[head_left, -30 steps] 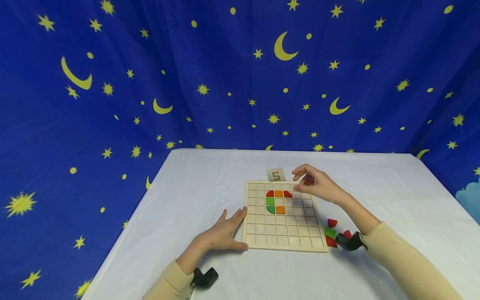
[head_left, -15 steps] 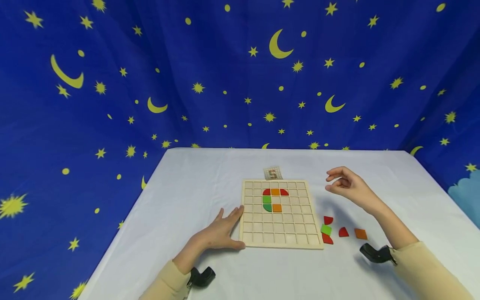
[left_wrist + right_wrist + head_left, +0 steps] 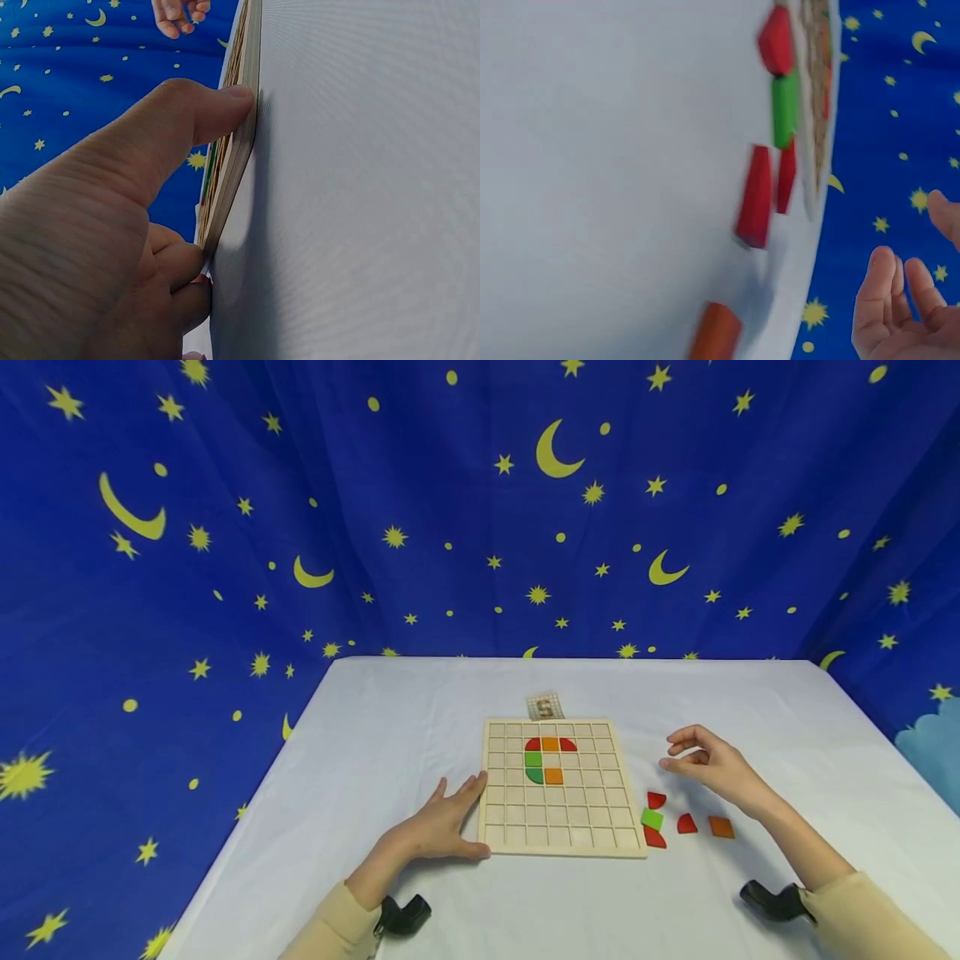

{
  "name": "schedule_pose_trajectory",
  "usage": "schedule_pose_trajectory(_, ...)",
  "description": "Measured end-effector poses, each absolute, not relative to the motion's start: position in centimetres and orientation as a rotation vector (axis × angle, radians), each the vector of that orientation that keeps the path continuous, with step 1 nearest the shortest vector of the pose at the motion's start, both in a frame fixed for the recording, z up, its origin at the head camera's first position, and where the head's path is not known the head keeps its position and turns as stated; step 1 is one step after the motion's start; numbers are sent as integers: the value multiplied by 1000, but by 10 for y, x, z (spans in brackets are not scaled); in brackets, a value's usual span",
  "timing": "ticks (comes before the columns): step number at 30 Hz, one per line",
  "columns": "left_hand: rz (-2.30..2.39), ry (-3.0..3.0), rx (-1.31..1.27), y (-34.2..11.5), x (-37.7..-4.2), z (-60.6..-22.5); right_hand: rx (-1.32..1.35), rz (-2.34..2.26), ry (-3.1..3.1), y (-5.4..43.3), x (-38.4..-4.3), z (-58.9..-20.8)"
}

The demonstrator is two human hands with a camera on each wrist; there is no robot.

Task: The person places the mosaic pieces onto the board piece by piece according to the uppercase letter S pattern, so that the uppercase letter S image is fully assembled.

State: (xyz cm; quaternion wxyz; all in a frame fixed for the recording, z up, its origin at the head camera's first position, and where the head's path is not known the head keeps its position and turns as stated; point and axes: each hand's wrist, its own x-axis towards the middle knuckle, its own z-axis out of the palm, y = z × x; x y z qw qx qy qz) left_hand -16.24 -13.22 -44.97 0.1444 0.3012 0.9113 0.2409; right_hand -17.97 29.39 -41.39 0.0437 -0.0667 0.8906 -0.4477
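A wooden grid board (image 3: 558, 818) lies flat on the white cloth. Set in its cells are red quarter-rounds (image 3: 568, 744), orange squares (image 3: 553, 776), a green square (image 3: 533, 759) and a green quarter-round (image 3: 535, 775). My left hand (image 3: 438, 828) rests spread against the board's left side. In the left wrist view, its thumb (image 3: 217, 112) presses the board's edge. Right of the board, my right hand (image 3: 716, 770) hovers with loosely bent fingers and holds nothing. Below it lie loose red quarter-rounds (image 3: 687, 824), a light green square (image 3: 652, 819) and an orange square (image 3: 722, 827).
Behind the board's far edge lies a small pattern card (image 3: 545, 706) with a gridded S-like figure. A blue curtain (image 3: 465, 485) with yellow stars and moons hangs around the table (image 3: 390, 710). Black wrist cameras (image 3: 405, 914) hang below both forearms.
My right hand has moved from above the board's far right corner out to the right, then lowered slightly toward the loose pieces. The left hand stays at the board; the view shifted a little.
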Motion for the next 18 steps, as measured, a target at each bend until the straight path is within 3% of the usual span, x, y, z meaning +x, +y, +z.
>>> schedule_pose_trajectory(18,679,2631,868,-132,-162,-451,-265,-1015,2711,291,-169,-435)
